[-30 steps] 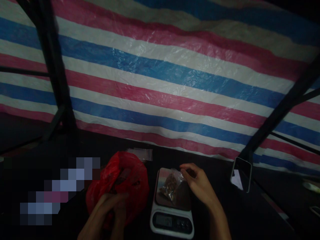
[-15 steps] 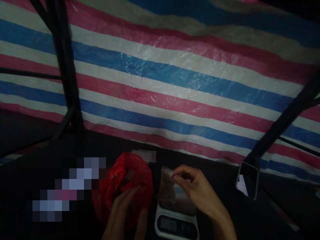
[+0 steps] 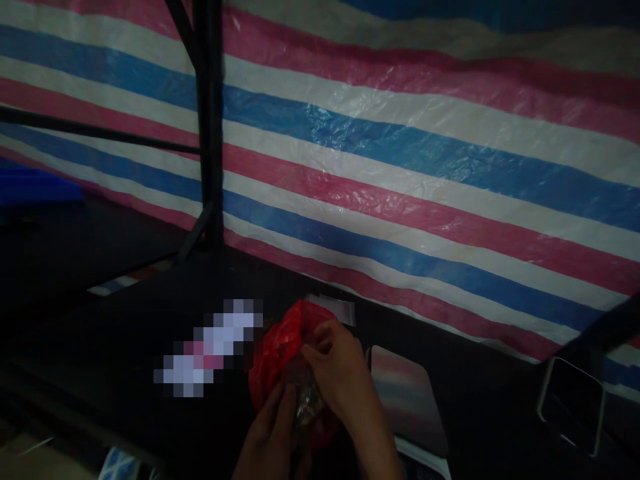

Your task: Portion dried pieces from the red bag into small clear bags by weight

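Observation:
My right hand [image 3: 336, 373] pinches the top of a small clear bag [image 3: 306, 395] with dark contents, held in front of the red plastic bag [image 3: 280, 347]. My left hand [image 3: 273, 433] comes up from below, and its fingers touch the bottom of the small clear bag. The red plastic bag sits on the dark table, partly hidden by both hands. To the right stands the kitchen scale [image 3: 410, 400], its shiny plate bare.
A striped red, white and blue tarp [image 3: 400, 173] forms the back wall. A black frame post [image 3: 209, 127] stands at the left. A phone [image 3: 573, 407] leans at the far right. Clear flat bags [image 3: 337, 308] lie behind the red bag.
My right hand has lifted the small clear bag off the scale and carried it left over the red bag. My left hand has come to it. The view has turned left.

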Action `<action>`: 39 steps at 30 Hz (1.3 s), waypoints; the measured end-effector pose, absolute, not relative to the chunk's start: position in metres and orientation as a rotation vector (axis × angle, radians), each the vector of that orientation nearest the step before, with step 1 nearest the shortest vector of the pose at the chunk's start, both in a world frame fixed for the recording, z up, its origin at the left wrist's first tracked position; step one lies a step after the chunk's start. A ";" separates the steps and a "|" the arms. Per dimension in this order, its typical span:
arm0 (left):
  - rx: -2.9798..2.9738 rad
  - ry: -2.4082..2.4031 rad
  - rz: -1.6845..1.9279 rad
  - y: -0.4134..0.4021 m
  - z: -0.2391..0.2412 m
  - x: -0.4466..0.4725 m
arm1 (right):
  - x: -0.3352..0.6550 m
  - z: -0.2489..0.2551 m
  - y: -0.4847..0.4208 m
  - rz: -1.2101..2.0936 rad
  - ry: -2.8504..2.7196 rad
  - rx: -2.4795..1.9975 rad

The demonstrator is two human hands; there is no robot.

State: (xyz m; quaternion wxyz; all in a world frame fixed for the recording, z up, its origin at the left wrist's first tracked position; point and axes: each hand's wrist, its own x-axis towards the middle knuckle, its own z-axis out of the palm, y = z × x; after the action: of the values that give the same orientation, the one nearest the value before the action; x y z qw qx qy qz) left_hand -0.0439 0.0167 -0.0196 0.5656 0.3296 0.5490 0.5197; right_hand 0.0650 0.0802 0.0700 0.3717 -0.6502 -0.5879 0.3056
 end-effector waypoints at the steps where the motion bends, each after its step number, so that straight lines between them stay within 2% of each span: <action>1: 0.717 1.273 1.168 0.019 -0.018 -0.045 | 0.062 0.070 0.081 0.776 -1.524 -1.670; 8: 0.533 1.225 1.036 0.026 -0.003 -0.050 | 0.052 0.070 0.083 0.884 -1.562 -1.651; 16: 0.617 1.209 1.058 0.029 -0.008 -0.056 | 0.056 0.068 0.082 0.882 -1.578 -1.562; 22: 0.904 1.315 1.184 0.027 -0.001 -0.056 | 0.084 0.067 0.080 1.011 -1.452 -1.400; 27: 1.322 1.311 1.275 0.019 0.011 -0.044 | 0.118 0.087 0.063 1.094 -1.461 -1.245; 33: 1.404 1.466 1.334 0.014 0.004 -0.040 | 0.183 0.102 0.040 0.939 -1.356 -1.354; 39: 1.423 1.493 1.310 0.020 -0.002 -0.045 | 0.247 0.067 0.043 0.696 -1.255 -1.658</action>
State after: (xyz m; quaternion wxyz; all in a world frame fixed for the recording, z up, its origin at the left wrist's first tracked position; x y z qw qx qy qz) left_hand -0.0451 0.0203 -0.0015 0.3421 0.5472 0.5743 0.5037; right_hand 0.2469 0.0429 0.0670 0.4569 -0.6725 -0.5093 0.2822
